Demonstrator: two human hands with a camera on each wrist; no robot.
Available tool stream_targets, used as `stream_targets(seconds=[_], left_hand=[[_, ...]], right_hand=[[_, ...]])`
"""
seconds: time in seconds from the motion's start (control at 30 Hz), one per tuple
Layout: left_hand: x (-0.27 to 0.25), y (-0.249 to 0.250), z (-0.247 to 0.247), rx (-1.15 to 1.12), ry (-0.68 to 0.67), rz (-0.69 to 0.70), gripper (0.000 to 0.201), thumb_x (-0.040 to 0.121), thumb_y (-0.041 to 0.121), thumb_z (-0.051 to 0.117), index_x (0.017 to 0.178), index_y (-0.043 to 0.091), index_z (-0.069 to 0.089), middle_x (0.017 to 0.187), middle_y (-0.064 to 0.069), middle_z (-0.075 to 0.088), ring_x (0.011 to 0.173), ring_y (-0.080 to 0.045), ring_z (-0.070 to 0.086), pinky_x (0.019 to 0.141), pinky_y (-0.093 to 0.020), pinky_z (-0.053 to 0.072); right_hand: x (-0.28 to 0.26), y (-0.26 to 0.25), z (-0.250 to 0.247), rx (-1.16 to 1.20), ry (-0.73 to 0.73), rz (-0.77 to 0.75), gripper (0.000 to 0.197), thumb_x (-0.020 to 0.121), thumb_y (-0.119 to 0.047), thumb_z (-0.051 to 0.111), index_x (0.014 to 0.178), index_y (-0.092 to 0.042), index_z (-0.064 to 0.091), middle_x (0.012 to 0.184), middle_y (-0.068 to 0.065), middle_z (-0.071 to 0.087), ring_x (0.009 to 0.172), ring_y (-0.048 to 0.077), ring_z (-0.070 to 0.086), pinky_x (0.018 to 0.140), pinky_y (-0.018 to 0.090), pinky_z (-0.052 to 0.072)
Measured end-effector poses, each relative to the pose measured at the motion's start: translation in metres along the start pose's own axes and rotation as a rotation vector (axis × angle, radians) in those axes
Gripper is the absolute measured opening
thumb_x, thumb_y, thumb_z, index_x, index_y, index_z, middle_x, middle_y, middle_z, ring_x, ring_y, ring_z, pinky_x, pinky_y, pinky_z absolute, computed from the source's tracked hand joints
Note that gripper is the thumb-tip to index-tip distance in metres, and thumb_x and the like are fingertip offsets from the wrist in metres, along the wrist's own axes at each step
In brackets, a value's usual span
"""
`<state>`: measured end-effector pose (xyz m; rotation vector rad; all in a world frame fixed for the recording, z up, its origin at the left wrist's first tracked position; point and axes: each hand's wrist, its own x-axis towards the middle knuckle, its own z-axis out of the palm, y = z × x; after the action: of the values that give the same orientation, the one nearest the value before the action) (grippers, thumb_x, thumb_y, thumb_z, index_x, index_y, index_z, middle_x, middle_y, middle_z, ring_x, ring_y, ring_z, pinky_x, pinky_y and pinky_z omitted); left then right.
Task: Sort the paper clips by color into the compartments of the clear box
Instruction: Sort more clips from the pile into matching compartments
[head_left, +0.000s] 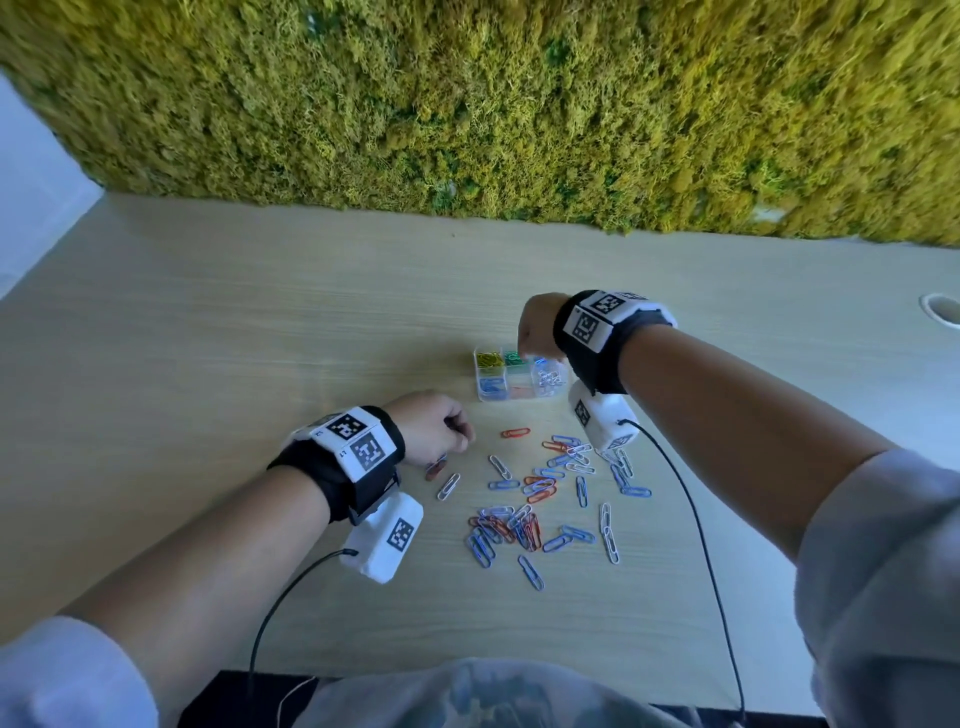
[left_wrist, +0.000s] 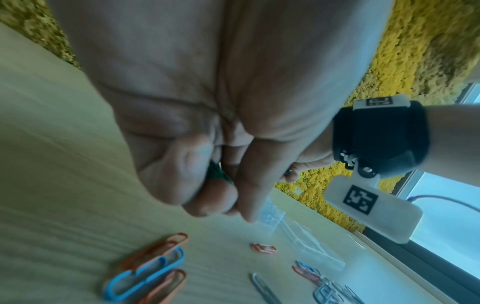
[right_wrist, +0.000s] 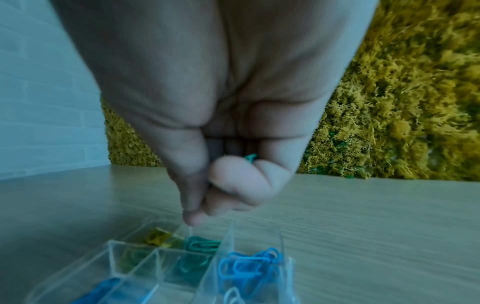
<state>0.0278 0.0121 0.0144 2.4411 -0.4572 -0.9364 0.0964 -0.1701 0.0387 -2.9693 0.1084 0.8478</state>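
Note:
The clear box (head_left: 477, 378) stands mid-table, its compartments holding yellow, green (head_left: 514, 358), blue, red and white clips. My right hand (head_left: 535, 332) hovers over the box's back row with its fingers curled. In the right wrist view a green paper clip (right_wrist: 250, 158) peeks out of that fist (right_wrist: 221, 195), above the green compartment (right_wrist: 200, 243) of the box (right_wrist: 135, 265). My left hand (head_left: 447, 428) rests on the table left of the loose clips (head_left: 540, 493). Its curled fingers (left_wrist: 215, 185) hold something dark green (left_wrist: 217, 170), mostly hidden.
Blue, red and white clips lie scattered between my arms toward the front edge. A moss wall (head_left: 467, 104) backs the table. A round cable hole (head_left: 940, 309) sits far right. Cables run from both wrist cameras off the front edge.

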Motion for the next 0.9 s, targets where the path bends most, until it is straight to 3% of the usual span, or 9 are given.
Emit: stream_targets(seconds=[0.07, 0.17, 0.27, 0.33, 0.4, 0.47, 0.53, 0.63, 0.9], left_hand=[[0.001, 0.0, -0.004, -0.013, -0.003, 0.005, 0.012, 0.088, 0.01, 0.06, 0.098, 0.015, 0.066, 0.083, 0.008, 0.058, 0.082, -0.011, 0.053, 0.064, -0.019, 0.04], [0.003, -0.002, -0.005, -0.005, -0.025, -0.004, 0.019, 0.086, 0.003, 0.058, 0.096, 0.017, 0.064, 0.085, 0.006, 0.057, 0.084, -0.013, 0.053, 0.072, -0.02, 0.04], [0.006, -0.005, -0.006, 0.004, -0.012, -0.006, 0.022, 0.087, 0.0, 0.052, 0.096, 0.018, 0.063, 0.092, 0.003, 0.057, 0.087, -0.015, 0.052, 0.076, -0.021, 0.04], [0.007, -0.006, -0.007, 0.021, -0.011, 0.0, 0.023, 0.089, 0.002, 0.051, 0.1, 0.016, 0.065, 0.096, 0.002, 0.058, 0.091, -0.016, 0.054, 0.081, -0.024, 0.043], [0.009, -0.007, -0.007, 0.021, -0.005, -0.003, 0.021, 0.09, 0.004, 0.051, 0.099, 0.018, 0.064, 0.099, 0.001, 0.059, 0.096, -0.019, 0.057, 0.088, -0.028, 0.046], [0.01, -0.006, -0.009, 0.012, 0.02, -0.008, 0.019, 0.091, 0.006, 0.051, 0.098, 0.019, 0.063, 0.102, -0.001, 0.06, 0.1, -0.021, 0.058, 0.09, -0.029, 0.046], [0.013, -0.003, -0.012, 0.008, 0.052, -0.007, 0.019, 0.091, 0.006, 0.051, 0.099, 0.017, 0.063, 0.105, -0.003, 0.062, 0.102, -0.022, 0.058, 0.09, -0.029, 0.045], [0.02, 0.003, -0.016, 0.004, 0.113, 0.01, 0.018, 0.09, 0.006, 0.051, 0.093, 0.021, 0.06, 0.109, -0.004, 0.063, 0.1, -0.022, 0.059, 0.087, -0.029, 0.046], [0.052, 0.047, -0.029, 0.201, 0.239, 0.113, 0.03, 0.087, -0.004, 0.045, 0.102, 0.016, 0.063, 0.114, -0.003, 0.06, 0.094, -0.019, 0.054, 0.078, -0.025, 0.043]], right_hand=[[0.008, -0.004, -0.002, -0.022, 0.018, -0.03, 0.029, 0.081, -0.011, 0.054, 0.052, -0.012, 0.054, 0.054, -0.003, 0.049, 0.048, 0.015, 0.048, 0.056, 0.024, 0.044], [0.017, -0.007, -0.001, -0.049, 0.008, -0.055, 0.022, 0.078, -0.012, 0.054, 0.086, -0.002, 0.071, 0.088, 0.009, 0.075, 0.074, 0.021, 0.069, 0.071, 0.03, 0.055], [-0.002, -0.016, -0.006, -0.18, 0.008, -0.112, 0.02, 0.085, -0.005, 0.051, 0.084, -0.017, 0.067, 0.095, 0.011, 0.069, 0.079, 0.029, 0.061, 0.07, 0.026, 0.05], [-0.006, -0.014, -0.006, -0.228, 0.013, -0.163, 0.031, 0.09, 0.0, 0.048, 0.108, -0.015, 0.068, 0.114, 0.006, 0.065, 0.1, 0.027, 0.063, 0.075, 0.024, 0.051], [-0.007, -0.011, -0.005, -0.226, 0.05, -0.191, 0.041, 0.091, 0.002, 0.047, 0.127, -0.015, 0.06, 0.129, 0.002, 0.059, 0.113, 0.024, 0.06, 0.063, 0.021, 0.049], [-0.003, -0.009, -0.004, -0.17, 0.07, -0.192, 0.04, 0.09, -0.003, 0.054, 0.126, -0.021, 0.058, 0.127, 0.002, 0.058, 0.107, 0.023, 0.061, 0.061, 0.025, 0.051], [-0.002, -0.007, -0.002, -0.118, 0.086, -0.205, 0.039, 0.089, -0.006, 0.057, 0.124, -0.024, 0.058, 0.123, 0.002, 0.058, 0.103, 0.024, 0.062, 0.078, 0.033, 0.057], [-0.002, -0.002, -0.001, -0.048, 0.118, -0.208, 0.037, 0.09, -0.004, 0.054, 0.122, -0.023, 0.059, 0.119, 0.001, 0.06, 0.102, 0.022, 0.062, 0.087, 0.036, 0.055], [-0.011, 0.037, 0.007, 0.111, 0.243, -0.141, 0.033, 0.091, -0.01, 0.046, 0.109, -0.029, 0.065, 0.112, 0.002, 0.065, 0.096, 0.021, 0.064, 0.084, 0.036, 0.056]])
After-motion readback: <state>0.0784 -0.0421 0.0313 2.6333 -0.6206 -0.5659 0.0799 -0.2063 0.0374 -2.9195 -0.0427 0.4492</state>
